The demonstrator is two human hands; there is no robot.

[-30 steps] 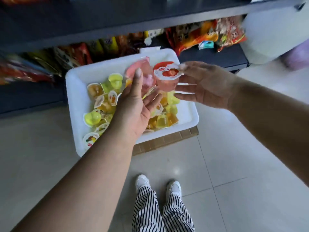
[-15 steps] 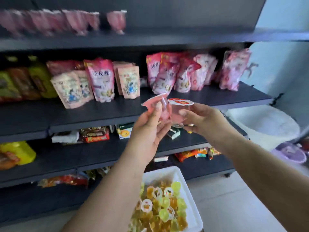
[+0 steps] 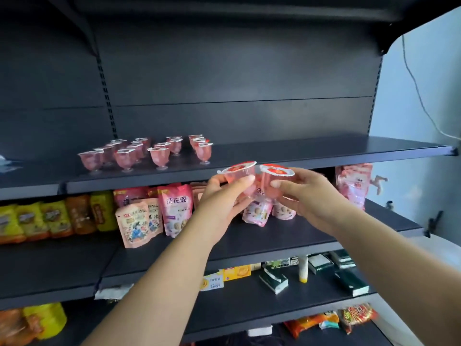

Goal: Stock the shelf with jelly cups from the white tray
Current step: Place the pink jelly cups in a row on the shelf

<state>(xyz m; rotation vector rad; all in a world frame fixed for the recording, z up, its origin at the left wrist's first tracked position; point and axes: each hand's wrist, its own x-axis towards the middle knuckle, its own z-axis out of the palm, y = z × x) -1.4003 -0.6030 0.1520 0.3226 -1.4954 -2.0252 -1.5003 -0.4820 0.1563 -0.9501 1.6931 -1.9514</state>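
Note:
My left hand (image 3: pixel 222 196) grips a pink jelly cup (image 3: pixel 239 174) with a red-and-white lid. Right beside it, my right hand (image 3: pixel 303 196) grips a second pink jelly cup (image 3: pixel 274 177). Both cups are upright, side by side, just in front of and slightly below the edge of the dark upper shelf (image 3: pixel 311 156). Several pink jelly cups (image 3: pixel 147 152) stand in rows on that shelf, to the upper left of my hands. The white tray is out of view.
The shelf to the right of the standing cups is bare. Below are pink and yellow snack pouches (image 3: pixel 174 208), then small boxes and a tube (image 3: pixel 303 268) on a lower shelf. A pale wall with a hanging cable (image 3: pixel 421 96) is at the right.
The view has swung up from the tray on the floor to the upper shelf. Both hands have risen with their cups from tray level to the shelf edge.

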